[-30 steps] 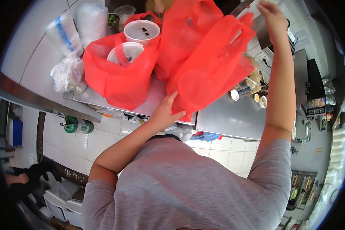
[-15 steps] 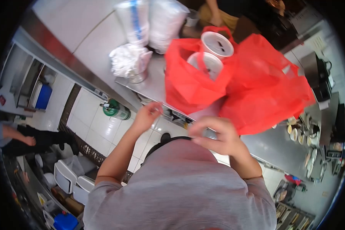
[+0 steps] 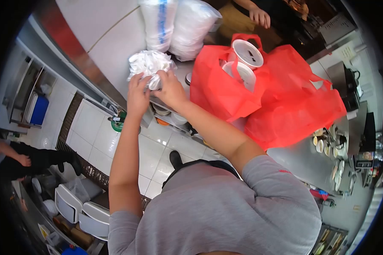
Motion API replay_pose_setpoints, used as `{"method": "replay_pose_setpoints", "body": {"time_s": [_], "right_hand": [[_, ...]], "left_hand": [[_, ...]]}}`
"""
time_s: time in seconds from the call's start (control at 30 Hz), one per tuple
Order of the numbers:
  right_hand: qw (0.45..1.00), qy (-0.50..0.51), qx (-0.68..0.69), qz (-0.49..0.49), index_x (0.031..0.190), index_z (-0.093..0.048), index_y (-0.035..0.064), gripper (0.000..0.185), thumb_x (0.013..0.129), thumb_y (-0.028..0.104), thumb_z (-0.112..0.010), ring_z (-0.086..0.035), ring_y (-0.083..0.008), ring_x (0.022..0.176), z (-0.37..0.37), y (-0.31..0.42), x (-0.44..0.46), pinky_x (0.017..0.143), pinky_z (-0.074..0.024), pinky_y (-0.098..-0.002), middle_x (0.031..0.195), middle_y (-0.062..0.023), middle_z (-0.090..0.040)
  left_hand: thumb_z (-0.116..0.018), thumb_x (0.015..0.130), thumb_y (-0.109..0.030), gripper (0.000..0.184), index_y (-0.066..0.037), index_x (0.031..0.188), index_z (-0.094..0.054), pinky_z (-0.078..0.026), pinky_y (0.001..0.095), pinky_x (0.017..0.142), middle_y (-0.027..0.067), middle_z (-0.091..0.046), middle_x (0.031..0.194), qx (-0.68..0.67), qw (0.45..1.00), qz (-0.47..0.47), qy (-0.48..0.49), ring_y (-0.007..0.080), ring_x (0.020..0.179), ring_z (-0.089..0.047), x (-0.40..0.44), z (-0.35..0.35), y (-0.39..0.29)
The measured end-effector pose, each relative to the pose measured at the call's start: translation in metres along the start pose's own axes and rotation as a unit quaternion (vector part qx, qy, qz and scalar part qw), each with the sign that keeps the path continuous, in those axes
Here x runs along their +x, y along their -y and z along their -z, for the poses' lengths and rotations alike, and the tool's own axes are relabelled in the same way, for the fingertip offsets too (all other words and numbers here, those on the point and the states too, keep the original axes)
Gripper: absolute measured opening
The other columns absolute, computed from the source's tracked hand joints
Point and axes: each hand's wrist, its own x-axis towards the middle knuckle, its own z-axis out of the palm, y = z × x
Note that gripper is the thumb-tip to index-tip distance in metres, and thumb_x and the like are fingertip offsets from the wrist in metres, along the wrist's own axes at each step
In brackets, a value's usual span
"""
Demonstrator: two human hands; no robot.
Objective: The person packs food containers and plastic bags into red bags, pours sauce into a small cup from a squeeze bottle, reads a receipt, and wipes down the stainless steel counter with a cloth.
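Observation:
A bunch of crumpled white packets (image 3: 151, 63), perhaps plastic or paper, sits at the left end of the steel counter. My left hand (image 3: 138, 97) is at its near side, with curled fingers on the packets. Close beside it, my right hand (image 3: 171, 90) also has its fingers bent into the bunch. The metal cup seen under the packets earlier is now mostly hidden by my hands. To the right stands a red bag (image 3: 217, 80) holding white round tubs (image 3: 247, 54) with lids. Another red bag (image 3: 298, 102) leans next to it.
Behind the packets stand tall clear sleeves of stacked white ware (image 3: 191, 32). A co-worker's hand (image 3: 259, 17) shows across the counter. A shelf below holds plates (image 3: 161, 111). White folded chairs (image 3: 68, 203) and another person's legs (image 3: 51, 157) are at the left.
Both my hands have moved up and left, from in front of my body onto the bunch of white packets. The co-worker's hand across the counter has shifted right.

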Motion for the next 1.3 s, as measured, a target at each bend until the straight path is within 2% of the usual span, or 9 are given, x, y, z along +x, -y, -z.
{"method": "replay_pose_setpoints", "body": {"time_s": [0.17, 0.37, 0.47, 0.57, 0.63, 0.73, 0.83, 0.97, 1.3], "right_hand": [[0.998, -0.004, 0.055, -0.017, 0.103, -0.055, 0.0038, 0.052, 0.059, 0.022, -0.077, -0.057, -0.0388, 0.095, 0.003, 0.000, 0.003, 0.079, -0.0471, -0.0433, 0.103, -0.0221, -0.053], [0.988, -0.129, 0.085, 0.030, 0.098, -0.059, -0.0019, 0.048, 0.060, 0.025, -0.074, -0.065, -0.0246, 0.059, 0.081, 0.035, 0.042, 0.055, -0.0499, -0.0353, 0.067, -0.0163, -0.063], [0.999, -0.016, 0.024, -0.018, 0.099, -0.061, -0.0007, 0.048, 0.060, 0.025, -0.074, -0.065, -0.0246, 0.065, 0.120, 0.077, 0.028, 0.059, -0.0510, -0.0326, 0.077, -0.0196, -0.065], [0.984, 0.156, 0.082, -0.001, 0.108, -0.059, -0.0003, 0.055, 0.061, 0.024, -0.076, -0.066, -0.0306, 0.074, 0.081, 0.063, -0.005, 0.069, -0.0522, -0.0345, 0.088, -0.0208, -0.065], [0.911, 0.276, 0.277, -0.134, 0.110, -0.059, 0.0023, 0.053, 0.063, 0.021, -0.074, -0.061, -0.0372, 0.094, 0.071, 0.057, -0.008, 0.083, -0.0487, -0.0397, 0.109, -0.0221, -0.061], [0.999, 0.000, 0.013, 0.035, 0.107, -0.060, 0.0043, 0.047, 0.065, 0.017, -0.074, -0.054, -0.0335, 0.105, 0.038, -0.009, 0.027, 0.090, -0.0436, -0.0402, 0.112, -0.0153, -0.057], [0.991, 0.049, -0.111, 0.055, 0.104, -0.061, 0.0076, 0.043, 0.065, 0.019, -0.075, -0.049, -0.0295, 0.109, 0.035, -0.011, 0.036, 0.091, -0.0404, -0.0415, 0.111, -0.0110, -0.055], [0.947, 0.019, -0.208, 0.243, 0.102, -0.062, 0.0119, 0.043, 0.062, 0.019, -0.077, -0.051, -0.0296, 0.103, 0.018, -0.006, 0.023, 0.088, -0.0384, -0.0421, 0.106, -0.0082, -0.056], [0.960, 0.088, -0.222, 0.146, 0.114, -0.059, 0.0160, 0.042, 0.073, 0.021, -0.067, -0.056, -0.0298, 0.100, -0.021, -0.029, 0.043, 0.083, -0.0388, -0.0469, 0.101, -0.0108, -0.061]], "left_hand": [[-0.061, 0.074, 0.002, 0.047, -0.017, 0.118, -0.061, -0.038, 0.0435, 0.099, 0.0105, -0.048, 0.128, 0.020, 0.999, 0.013, 0.026, 0.0329, 0.120, -0.043, -0.001, 0.005, -0.013], [-0.067, 0.072, -0.008, 0.056, -0.023, 0.125, -0.056, -0.037, 0.0446, 0.099, 0.0104, -0.047, 0.132, 0.092, 0.995, 0.027, 0.038, 0.0310, 0.123, -0.042, 0.001, -0.004, -0.011], [-0.072, 0.068, -0.011, 0.068, -0.009, 0.131, -0.048, -0.039, 0.0378, 0.096, 0.0124, -0.050, 0.129, -0.296, 0.954, 0.036, -0.022, 0.0242, 0.119, -0.048, 0.002, 0.041, -0.074], [-0.071, 0.070, -0.005, 0.051, 0.001, 0.118, -0.055, -0.046, 0.0331, 0.088, 0.0108, -0.058, 0.118, -0.437, 0.883, 0.166, 0.038, 0.0188, 0.103, -0.058, -0.038, 0.021, -0.086], [-0.069, 0.073, -0.002, 0.038, 0.003, 0.109, -0.059, -0.050, 0.0290, 0.076, 0.0093, -0.064, 0.104, -0.453, 0.846, 0.281, -0.002, 0.0162, 0.087, -0.063, -0.064, -0.002, -0.066], [-0.070, 0.073, -0.001, 0.035, 0.002, 0.107, -0.061, -0.049, 0.0286, 0.075, 0.0077, -0.067, 0.098, -0.551, 0.739, 0.385, -0.038, 0.0155, 0.086, -0.063, -0.096, -0.010, -0.055], [-0.068, 0.076, -0.001, 0.028, 0.004, 0.103, -0.062, -0.049, 0.0291, 0.073, 0.0083, -0.067, 0.095, -0.540, 0.738, 0.402, -0.050, 0.0156, 0.082, -0.064, -0.096, -0.005, -0.047], [-0.071, 0.075, -0.005, 0.029, 0.006, 0.101, -0.063, -0.050, 0.0289, 0.071, 0.0095, -0.067, 0.093, -0.517, 0.748, 0.398, -0.119, 0.0158, 0.079, -0.064, -0.071, -0.003, -0.027], [-0.073, 0.073, -0.009, 0.033, 0.000, 0.104, -0.063, -0.050, 0.0304, 0.076, 0.0064, -0.066, 0.100, -0.456, 0.826, 0.327, 0.048, 0.0155, 0.087, -0.063, -0.056, -0.045, -0.010]]}}
